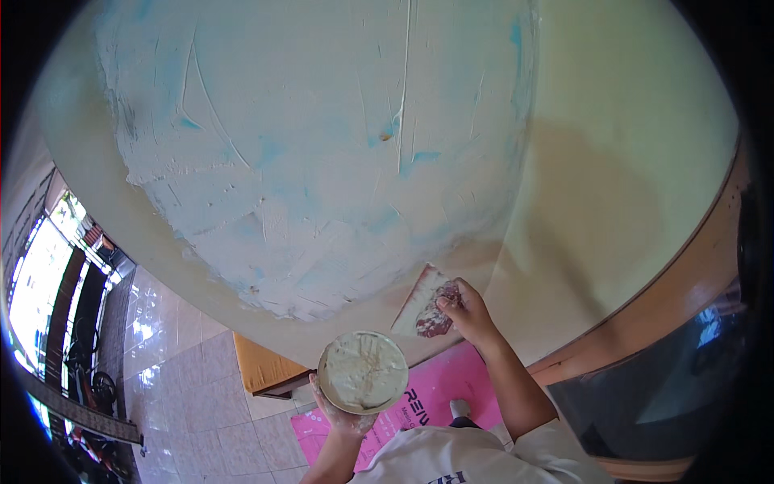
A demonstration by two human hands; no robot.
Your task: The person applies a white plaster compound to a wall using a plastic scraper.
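Note:
My left hand [345, 418] is closed around the underside and edge of a round bowl [363, 373], which is filled with off-white paste. Close to the wall's lower part, my right hand [466, 310] grips a flat putty knife [426, 302] smeared with white paste and reddish-brown patches. Ahead of me rises the wall [613, 161], pale and bent by the lens. A broad patch of white filler [322, 185] with light-blue spots and ridges covers its middle. The blade sits just below the patch's lower edge; I cannot tell whether it touches the wall.
A pink printed sheet [472, 383] lies on the tiled floor [218, 411] under me. Left of the bowl stands a low yellow-topped bench [266, 365]. A dark glossy panel [645, 387] is at the lower right. Bicycles [101, 391] stand by the bright opening at far left.

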